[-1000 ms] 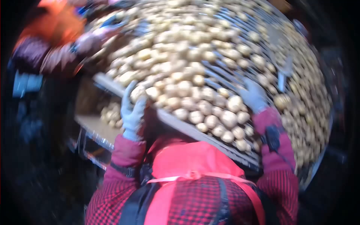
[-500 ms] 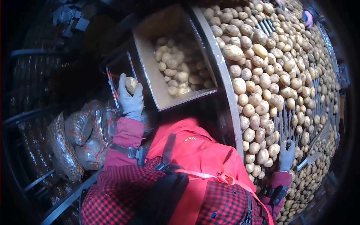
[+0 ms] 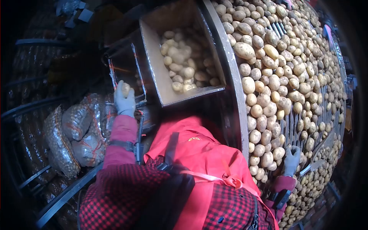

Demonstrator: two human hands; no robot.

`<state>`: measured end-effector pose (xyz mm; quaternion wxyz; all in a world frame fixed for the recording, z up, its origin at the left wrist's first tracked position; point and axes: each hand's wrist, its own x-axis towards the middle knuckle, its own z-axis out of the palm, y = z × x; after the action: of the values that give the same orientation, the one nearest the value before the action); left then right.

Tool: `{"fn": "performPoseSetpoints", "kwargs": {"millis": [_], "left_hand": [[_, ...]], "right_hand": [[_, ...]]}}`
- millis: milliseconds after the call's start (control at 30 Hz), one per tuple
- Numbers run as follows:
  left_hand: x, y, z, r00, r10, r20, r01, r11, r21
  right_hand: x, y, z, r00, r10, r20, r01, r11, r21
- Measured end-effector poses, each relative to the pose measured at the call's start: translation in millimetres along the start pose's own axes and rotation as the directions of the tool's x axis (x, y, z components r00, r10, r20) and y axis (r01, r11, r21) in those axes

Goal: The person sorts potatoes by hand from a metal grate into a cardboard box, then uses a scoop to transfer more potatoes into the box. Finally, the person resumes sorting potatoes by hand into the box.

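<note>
A potato sorting area, shown by the slatted table (image 3: 328,100), sacks (image 3: 63,142).

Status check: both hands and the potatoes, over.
Left hand holding a potato by metal frame. Right hand at loose potatoes, grip unclear. Open box between hands.

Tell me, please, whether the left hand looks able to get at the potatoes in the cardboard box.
Likely yes: the cardboard box is open and near the left hand, its loose potatoes uncovered. Only a thin frame lies between, though the held potato may hinder grasping.
</note>
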<state>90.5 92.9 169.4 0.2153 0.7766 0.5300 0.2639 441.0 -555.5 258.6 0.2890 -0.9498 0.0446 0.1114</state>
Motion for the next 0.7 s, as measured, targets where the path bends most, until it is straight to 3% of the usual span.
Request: {"fn": "performPoseSetpoints", "kwargs": {"millis": [100,200,267,333,367,400,433,467,500,533,600,633,700], "left_hand": [[-6,-30,-21,0.994,-0.097,-0.053,0.094,0.994,-0.049],[-36,-115,-31,0.967,-0.178,-0.183,0.172,0.984,-0.053],[-61,-120,-54,0.93,-0.359,-0.082,0.365,0.928,0.07],[-89,-220,-62,0.917,-0.353,0.186,0.306,0.921,0.24],[-96,-198,-67,0.949,-0.284,0.134,0.201,0.877,0.436],[-100,-169,-69,0.977,-0.183,0.106,0.084,0.796,0.6],[-84,-204,-69,0.95,-0.271,0.152,0.182,0.883,0.433],[-68,-133,-68,0.936,-0.311,0.163,0.183,0.828,0.53],[-54,-110,-51,0.993,-0.072,0.09,0.069,0.997,0.035],[-32,-89,-35,0.995,-0.085,0.049,0.083,0.995,0.051],[9,-47,-5,0.993,-0.111,-0.034,0.113,0.99,0.078],[33,-37,4,0.997,0.068,-0.029,-0.068,0.998,-0.012],[45,71,16,0.936,0.343,-0.074,-0.332,0.934,0.13]], "right_hand": [[4,13,0,1.0,0.013,0.014,-0.013,0.998,0.058],[4,14,3,1.0,0.024,-0.013,-0.022,0.996,0.082],[-3,1,6,0.996,0.084,-0.036,-0.079,0.988,0.132],[-5,-6,11,1.0,0.014,-0.022,-0.012,0.996,0.087],[-8,-8,5,0.999,0.0,-0.048,0.002,0.998,0.056],[-15,-22,5,0.999,0.048,-0.02,-0.044,0.981,0.187],[-15,-11,3,0.997,0.071,-0.023,-0.066,0.979,0.193],[-3,26,6,0.993,0.114,-0.037,-0.112,0.993,0.039],[-10,4,-1,0.987,0.156,-0.026,-0.155,0.988,0.012],[-7,11,4,0.988,0.102,-0.118,-0.1,0.995,0.022],[-17,-25,1,0.983,0.005,-0.184,-0.033,0.989,-0.144],[-18,-41,-2,0.988,0.048,-0.148,-0.087,0.961,-0.264],[-19,-53,-2,0.988,-0.059,-0.145,0.003,0.932,-0.362]]}}
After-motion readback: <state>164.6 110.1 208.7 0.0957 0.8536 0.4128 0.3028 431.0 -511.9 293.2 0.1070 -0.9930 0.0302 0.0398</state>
